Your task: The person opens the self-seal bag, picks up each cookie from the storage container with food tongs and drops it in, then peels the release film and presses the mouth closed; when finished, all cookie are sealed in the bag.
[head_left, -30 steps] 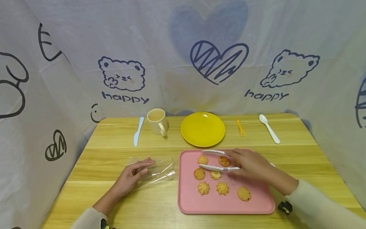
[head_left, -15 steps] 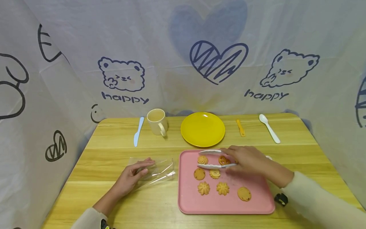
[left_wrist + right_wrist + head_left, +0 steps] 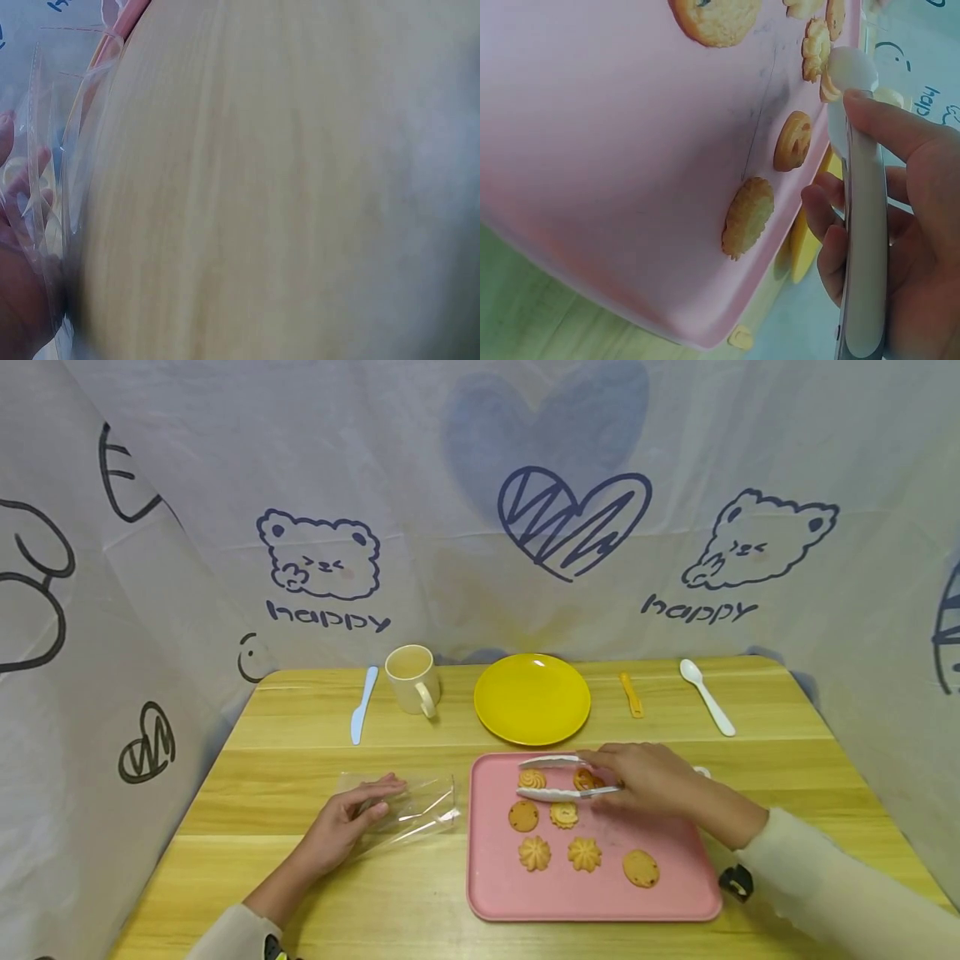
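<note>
My right hand (image 3: 645,781) grips white-tipped tongs (image 3: 553,795) over the pink tray (image 3: 487,893). The tongs' arms are spread, one tip on the far side of a swirl cookie (image 3: 532,781) and one on its near side. Whether they touch it I cannot tell. A pretzel-shaped cookie (image 3: 585,779) lies partly beneath the tongs. In the right wrist view, the thumb and fingers wrap the tongs' pale handle (image 3: 866,247). My left hand (image 3: 341,827) holds a clear plastic bag (image 3: 420,814), its fingers and thumb bent about the film left of the tray.
Several other cookies lie on the tray, including a round one (image 3: 522,816) and a flower-shaped one (image 3: 583,854). Behind stand a yellow plate (image 3: 532,702) and a cream mug (image 3: 412,681). A blue knife (image 3: 363,706), yellow utensil (image 3: 631,695) and white spoon (image 3: 707,696) lie along the back.
My right hand has moved slightly left and away from me, bringing the tongs' tips to either side of the swirl cookie. The left hand and bag have stayed put.
</note>
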A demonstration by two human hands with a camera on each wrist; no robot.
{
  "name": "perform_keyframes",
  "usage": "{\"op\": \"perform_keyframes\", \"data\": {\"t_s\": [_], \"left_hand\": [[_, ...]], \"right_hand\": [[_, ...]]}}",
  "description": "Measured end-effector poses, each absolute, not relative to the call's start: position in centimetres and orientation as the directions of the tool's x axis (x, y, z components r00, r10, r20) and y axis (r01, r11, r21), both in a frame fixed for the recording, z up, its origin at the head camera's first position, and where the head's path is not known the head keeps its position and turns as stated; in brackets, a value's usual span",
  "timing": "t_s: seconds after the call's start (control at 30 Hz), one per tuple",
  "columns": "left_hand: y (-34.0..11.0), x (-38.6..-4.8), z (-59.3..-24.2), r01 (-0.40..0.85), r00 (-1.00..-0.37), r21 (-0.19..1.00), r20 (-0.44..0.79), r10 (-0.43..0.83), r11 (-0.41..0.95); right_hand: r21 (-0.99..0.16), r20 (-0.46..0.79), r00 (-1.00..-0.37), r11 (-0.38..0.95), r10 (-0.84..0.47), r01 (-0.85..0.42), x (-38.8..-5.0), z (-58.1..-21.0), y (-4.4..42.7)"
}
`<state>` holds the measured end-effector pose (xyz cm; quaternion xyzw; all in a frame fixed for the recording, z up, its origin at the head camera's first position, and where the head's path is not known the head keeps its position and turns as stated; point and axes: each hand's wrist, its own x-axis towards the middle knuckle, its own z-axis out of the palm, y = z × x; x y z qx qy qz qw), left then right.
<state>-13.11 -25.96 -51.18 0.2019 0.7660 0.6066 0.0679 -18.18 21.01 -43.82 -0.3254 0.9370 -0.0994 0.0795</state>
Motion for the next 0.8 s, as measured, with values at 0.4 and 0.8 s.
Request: {"op": "perform_keyframes", "data": {"t_s": [0.4, 0.8], "left_hand": [[-26.0, -13.1, -51.3, 0.222, -0.91, 0.958, 0.138, 0.391, 0.178], [-26.1, -13.2, -51.3, 0.225, -0.91, 0.955, 0.135, 0.393, 0.192]], "right_hand": [[-0.268, -0.044, -0.767, 0.747, -0.64, -0.608, -18.4, -43.9, 21.1], [-0.33, -0.022, -0.722, 0.687, -0.691, -0.648, -18.2, -42.8, 18.0]]}}
